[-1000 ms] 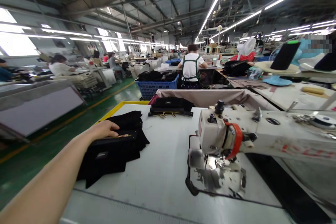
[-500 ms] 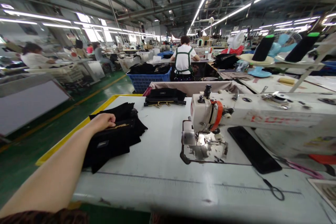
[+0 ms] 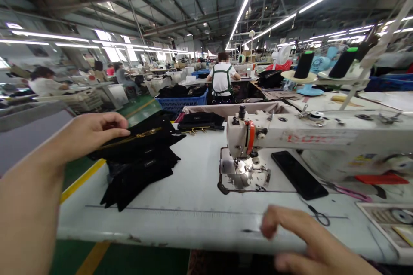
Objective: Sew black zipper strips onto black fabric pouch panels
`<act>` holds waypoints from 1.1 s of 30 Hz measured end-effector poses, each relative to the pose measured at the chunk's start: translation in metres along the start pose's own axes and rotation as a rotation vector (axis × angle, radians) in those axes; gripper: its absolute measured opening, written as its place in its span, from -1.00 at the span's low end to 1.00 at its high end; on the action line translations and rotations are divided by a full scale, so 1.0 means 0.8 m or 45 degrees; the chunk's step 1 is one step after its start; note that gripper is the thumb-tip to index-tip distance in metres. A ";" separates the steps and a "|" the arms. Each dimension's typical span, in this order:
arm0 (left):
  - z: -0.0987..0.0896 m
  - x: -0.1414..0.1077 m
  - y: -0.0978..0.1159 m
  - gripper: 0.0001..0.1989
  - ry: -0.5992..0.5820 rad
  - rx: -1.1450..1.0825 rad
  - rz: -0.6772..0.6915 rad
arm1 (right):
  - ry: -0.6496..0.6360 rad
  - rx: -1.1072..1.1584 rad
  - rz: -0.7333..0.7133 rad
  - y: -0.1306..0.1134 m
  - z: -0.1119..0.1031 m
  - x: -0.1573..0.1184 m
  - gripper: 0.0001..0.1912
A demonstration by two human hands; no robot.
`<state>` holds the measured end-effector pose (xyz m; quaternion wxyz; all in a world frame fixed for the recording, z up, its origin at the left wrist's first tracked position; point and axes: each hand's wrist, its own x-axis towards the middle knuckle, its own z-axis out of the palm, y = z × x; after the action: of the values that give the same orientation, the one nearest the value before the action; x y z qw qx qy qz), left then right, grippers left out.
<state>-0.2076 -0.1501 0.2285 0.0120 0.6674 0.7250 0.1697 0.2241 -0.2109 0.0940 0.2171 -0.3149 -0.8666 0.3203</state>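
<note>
Pinching gold-trimmed black piece (image 3: 163,125) with left hand (image 3: 85,132), left of frame, apparently for clearance above stack (image 3: 138,182). Hovering lower right with empty, half-curled right hand (image 3: 308,234).

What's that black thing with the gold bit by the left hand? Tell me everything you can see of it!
It's a black piece that looks like cloth, with a thin gold-coloured strip, maybe a zip, running across it. The left hand has its thumb and fingers at one edge. The piece slants over a pile of black pieces on the table's left side. It's too dark to tell where they touch.
</note>
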 end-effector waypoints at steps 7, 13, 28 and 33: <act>0.045 -0.041 0.140 -0.69 -0.334 -0.164 0.485 | 0.499 0.026 -0.158 -0.026 0.013 0.076 -0.56; 0.103 -0.047 0.158 -0.74 -0.672 -0.452 0.467 | 0.632 0.238 -0.152 -0.009 0.012 0.062 -0.80; 0.198 -0.094 0.205 -0.52 -0.453 -0.449 0.813 | 0.537 0.581 0.051 0.021 0.023 0.058 -0.96; 0.198 -0.093 0.206 -0.40 -0.456 -0.426 0.844 | 0.478 0.492 0.074 0.023 0.016 0.054 -0.90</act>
<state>-0.0020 -0.1773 0.1073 0.1911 0.8726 0.4196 0.1613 0.1935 -0.1754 0.0799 0.4210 -0.3462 -0.7247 0.4216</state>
